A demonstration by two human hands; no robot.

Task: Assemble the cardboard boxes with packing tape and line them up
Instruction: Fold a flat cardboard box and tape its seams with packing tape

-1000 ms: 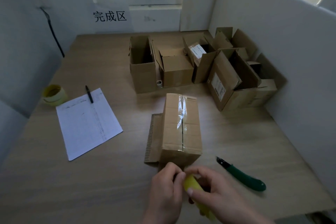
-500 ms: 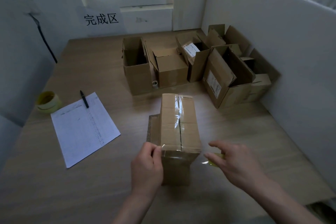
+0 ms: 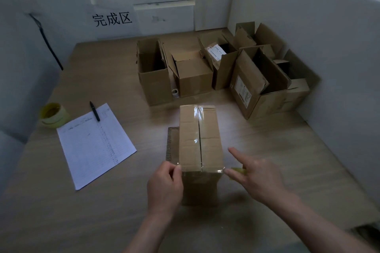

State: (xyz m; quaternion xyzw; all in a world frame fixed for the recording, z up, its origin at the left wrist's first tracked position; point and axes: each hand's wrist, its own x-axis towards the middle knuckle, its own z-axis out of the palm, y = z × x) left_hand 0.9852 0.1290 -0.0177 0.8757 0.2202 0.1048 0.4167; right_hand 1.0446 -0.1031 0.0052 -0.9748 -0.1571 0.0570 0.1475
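Head view only. Box [image 3: 200, 141] stands mid-table [image 3: 115, 80], flaps up and closed, clear tape along the centre seam. A flattened cardboard piece [image 3: 172, 145] sits against its left side.

Left hand [image 3: 164, 186] at the box's near-left top corner: thumb and forefinger pinch the tape end there, other fingers curled against the near face. Right hand [image 3: 256, 177] at the near-right corner: thumb tip touches the corner where a tape strip [image 3: 202, 171] crosses the near top edge; index finger straight and pointing away, not touching the box. Something yellow [image 3: 238, 170] shows under the right fingers, probably the tape roll; grip on it is hidden, cannot tell how it's held.

Open boxes [image 3: 216, 68] stand in a row at the far side, under a wall sign [image 3: 112, 19], flaps up. On the left: paper sheet [image 3: 95, 144] with a pen [image 3: 94, 108] at its far edge, yellow tape roll [image 3: 53, 114] just beyond the sheet's far-left corner.
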